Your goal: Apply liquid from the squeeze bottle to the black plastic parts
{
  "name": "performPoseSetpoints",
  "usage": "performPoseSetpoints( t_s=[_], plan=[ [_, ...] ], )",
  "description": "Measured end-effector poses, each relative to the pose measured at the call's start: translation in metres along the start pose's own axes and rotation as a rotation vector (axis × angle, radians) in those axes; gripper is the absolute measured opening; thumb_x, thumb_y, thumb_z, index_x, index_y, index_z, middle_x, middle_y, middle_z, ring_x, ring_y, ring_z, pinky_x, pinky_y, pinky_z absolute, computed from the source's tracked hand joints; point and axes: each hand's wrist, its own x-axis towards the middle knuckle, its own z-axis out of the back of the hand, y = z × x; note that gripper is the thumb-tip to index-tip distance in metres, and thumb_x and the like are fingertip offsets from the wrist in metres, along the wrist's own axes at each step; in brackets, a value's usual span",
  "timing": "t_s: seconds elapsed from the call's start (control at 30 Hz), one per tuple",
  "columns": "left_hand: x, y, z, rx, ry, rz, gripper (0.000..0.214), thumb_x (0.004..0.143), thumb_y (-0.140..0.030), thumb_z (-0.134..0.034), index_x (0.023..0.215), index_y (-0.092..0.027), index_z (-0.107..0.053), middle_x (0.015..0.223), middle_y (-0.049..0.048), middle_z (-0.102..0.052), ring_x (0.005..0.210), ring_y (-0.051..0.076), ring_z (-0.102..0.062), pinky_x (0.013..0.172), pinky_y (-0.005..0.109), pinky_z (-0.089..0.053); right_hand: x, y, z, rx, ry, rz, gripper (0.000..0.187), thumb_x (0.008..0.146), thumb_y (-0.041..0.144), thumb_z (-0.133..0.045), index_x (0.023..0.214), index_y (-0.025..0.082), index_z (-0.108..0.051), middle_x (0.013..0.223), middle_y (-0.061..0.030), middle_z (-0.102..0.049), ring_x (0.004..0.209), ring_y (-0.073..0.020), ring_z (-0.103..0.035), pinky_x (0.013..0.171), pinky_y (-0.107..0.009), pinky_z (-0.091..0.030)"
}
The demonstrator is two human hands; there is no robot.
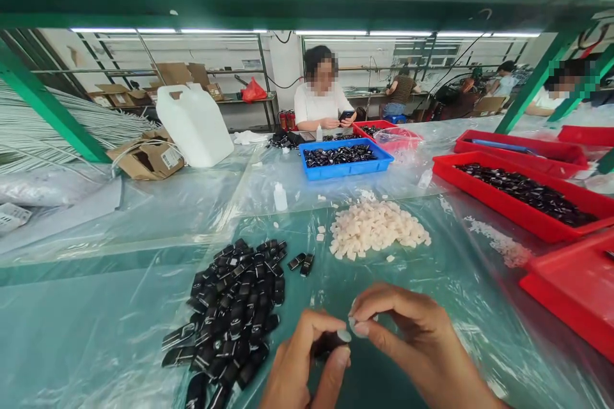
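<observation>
The left hand (pixel 307 364) is curled around a small black part (pixel 327 342), thumb and forefinger pinching it so only its top edge shows between them. The right hand (pixel 412 339) meets it from the right, thumb and forefinger tips pressed together on a tiny pale piece (pixel 354 324) right at the black part's upper edge; the other fingers arch above. Both wrists run off the lower edge of view, angled inward toward each other.

Just left of the left hand lies a heap of black parts (pixel 230 307), its nearest pieces close beside the knuckles. Two strays (pixel 302 262) lie apart, ahead of the left hand. Ahead of the right hand, well clear of it, sits a mound of pale pieces (pixel 377 229). Between the hands and that mound the plastic sheet (pixel 96 332) is bare, and it is bare again to the right until the red tray (pixel 566 294) at the table's right edge. Farther ahead stand a small white bottle (pixel 280 198) and a blue tray (pixel 345 163), with a seated person (pixel 321 102) beyond
</observation>
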Motion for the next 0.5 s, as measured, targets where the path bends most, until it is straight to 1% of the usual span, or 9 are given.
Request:
performPoseSetpoints(
  t_s=[0.07,0.13,0.23,0.3,0.4,0.5],
  plan=[
    [0.001,-0.003,0.002,-0.007,0.009,0.004,0.030,0.104,-0.057,-0.051,0.104,-0.028,-0.061,0.076,-0.0023,-0.067,0.067,0.016,-0.068,0.067,0.025,-0.051,-0.001,0.000,-0.003,-0.020,-0.003,0.048,0.013,0.095,0.016,-0.071,0.094,0.029,-0.074,0.091,0.0051,-0.076,0.083,-0.0096,-0.073,0.076,-0.015,-0.055],
    [0.001,-0.005,0.003,-0.024,0.021,0.005,0.027,0.103,-0.053,-0.053,0.103,-0.028,-0.063,0.076,-0.0026,-0.068,0.062,0.015,-0.066,0.062,0.025,-0.049,-0.003,-0.001,-0.006,-0.034,0.001,0.086,0.017,0.095,0.013,-0.070,0.096,0.030,-0.073,0.093,0.0060,-0.076,0.085,-0.0091,-0.073,0.078,-0.014,-0.056],
    [0.001,-0.007,0.002,-0.067,0.031,0.010,0.027,0.103,-0.052,-0.054,0.102,-0.027,-0.064,0.076,-0.0015,-0.069,0.064,0.016,-0.066,0.063,0.026,-0.049,-0.007,-0.003,-0.007,-0.035,-0.006,0.119,0.020,0.094,0.011,-0.070,0.098,0.030,-0.072,0.094,0.0060,-0.076,0.085,-0.0091,-0.074,0.078,-0.015,-0.057],
    [0.000,-0.006,0.000,-0.107,0.034,0.021,0.030,0.102,-0.055,-0.055,0.100,-0.026,-0.063,0.075,-0.0019,-0.065,0.065,0.016,-0.064,0.064,0.027,-0.047,-0.009,-0.004,-0.008,-0.041,-0.009,0.151,0.021,0.094,0.009,-0.070,0.099,0.029,-0.073,0.095,0.0046,-0.076,0.085,-0.0095,-0.074,0.078,-0.016,-0.058],
    [-0.004,-0.004,-0.005,-0.187,0.046,0.054,0.037,0.101,-0.061,-0.055,0.094,-0.025,-0.056,0.074,-0.0044,-0.057,0.054,0.010,-0.051,0.055,0.024,-0.040,-0.010,-0.004,-0.008,-0.065,-0.005,0.212,0.023,0.093,0.006,-0.070,0.101,0.026,-0.073,0.096,0.0017,-0.075,0.086,-0.0104,-0.073,0.079,-0.018,-0.059],
    [-0.008,-0.005,-0.009,-0.266,0.064,0.100,0.039,0.100,-0.063,-0.053,0.093,-0.025,-0.051,0.075,-0.0054,-0.055,0.049,0.006,-0.039,0.047,0.020,-0.031,-0.009,-0.002,-0.008,-0.095,0.007,0.247,0.023,0.091,0.004,-0.071,0.102,0.024,-0.073,0.096,-0.0001,-0.075,0.087,-0.0111,-0.074,0.080,-0.017,-0.059]
  ],
)
